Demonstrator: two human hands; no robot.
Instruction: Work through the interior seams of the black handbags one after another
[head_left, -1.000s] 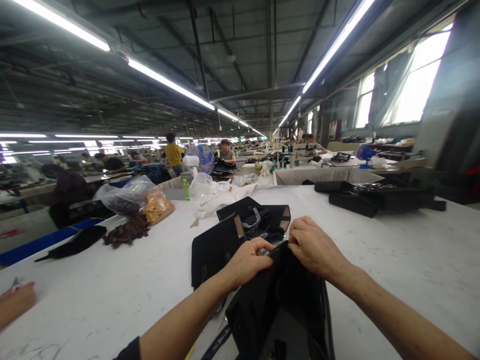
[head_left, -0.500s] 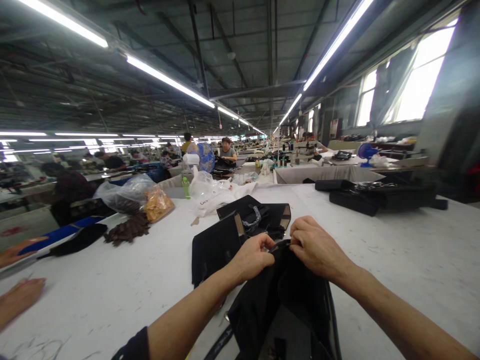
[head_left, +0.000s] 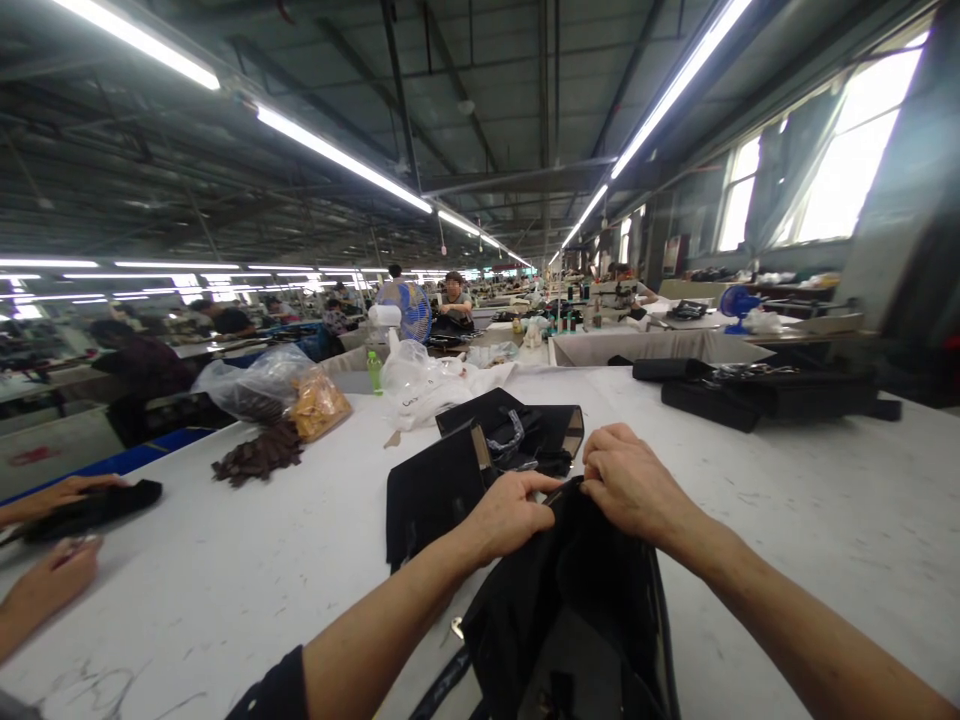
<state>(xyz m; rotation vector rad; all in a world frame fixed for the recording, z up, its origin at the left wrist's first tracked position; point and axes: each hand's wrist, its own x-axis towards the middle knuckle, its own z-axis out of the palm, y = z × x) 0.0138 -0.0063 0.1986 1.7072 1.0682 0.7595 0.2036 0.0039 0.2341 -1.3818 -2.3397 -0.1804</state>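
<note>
A black bag (head_left: 525,610) with its mouth spread wide is close in front of me, its lower part cut off by the frame edge. My left hand (head_left: 510,515) pinches the bag's far rim between thumb and fingers. Just beside it, my right hand (head_left: 626,480) grips the same rim with curled fingers. A strap with a metal fitting (head_left: 456,628) hangs at the bag's left side. Beyond my hands lie more black bags (head_left: 435,495), one with clear plastic around its handle (head_left: 506,430).
At left, a co-worker's hands (head_left: 64,570) handle a black piece (head_left: 112,505). Brown strips (head_left: 259,455), an orange packet (head_left: 319,400), white plastic bags (head_left: 427,380) and a green bottle (head_left: 374,370) sit farther back on the white table (head_left: 787,510). Black pieces (head_left: 772,395) lie at right.
My hands stay on the bag's rim, with the left fingers shifted slightly. The co-worker's hands and the black piece at left have moved; the piece is now nearer the left edge.
</note>
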